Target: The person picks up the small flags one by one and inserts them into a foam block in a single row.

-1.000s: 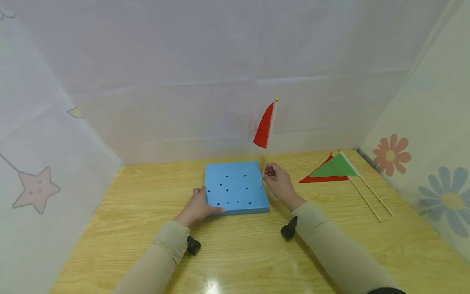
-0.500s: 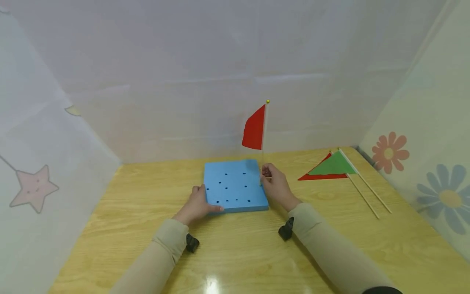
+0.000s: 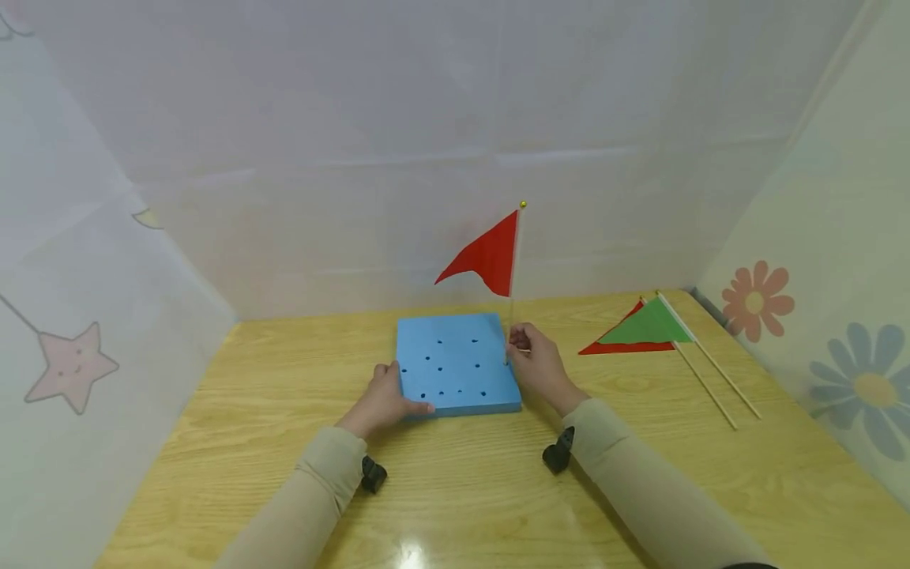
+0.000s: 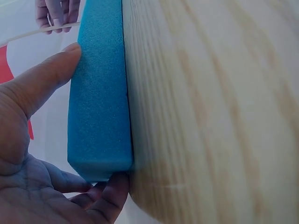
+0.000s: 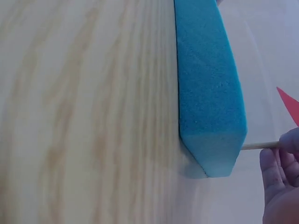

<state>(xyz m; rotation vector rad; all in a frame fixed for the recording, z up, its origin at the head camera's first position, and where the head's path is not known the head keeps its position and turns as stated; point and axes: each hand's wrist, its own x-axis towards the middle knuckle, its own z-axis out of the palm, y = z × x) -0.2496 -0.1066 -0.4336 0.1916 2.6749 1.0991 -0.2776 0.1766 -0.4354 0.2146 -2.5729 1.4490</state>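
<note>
A flat blue foam block [image 3: 457, 352] with several small holes lies on the table. My left hand [image 3: 381, 401] grips its near-left corner; in the left wrist view the thumb [image 4: 53, 74] lies over the top edge and fingers [image 4: 114, 198] bend against the side. My right hand [image 3: 542, 363] pinches the wooden stick [image 5: 259, 145] of a red triangular flag [image 3: 498, 253] low down, at the block's right edge. The stick stands nearly upright, its lower end at a hole there; how deep it sits is hidden. The flag's cloth points left.
To the right, a green flag [image 3: 650, 322] overlaps a red flag [image 3: 618, 348] flat on the wooden table [image 3: 298, 363], their sticks reaching toward the front right. Pale printed cloth walls [image 3: 426, 197] stand behind and on both sides.
The flag's stick has turned and tipped a little left, its gold tip sitting slightly lower. Its red cloth has swung out to the left. Both hands keep nearly the same places.
</note>
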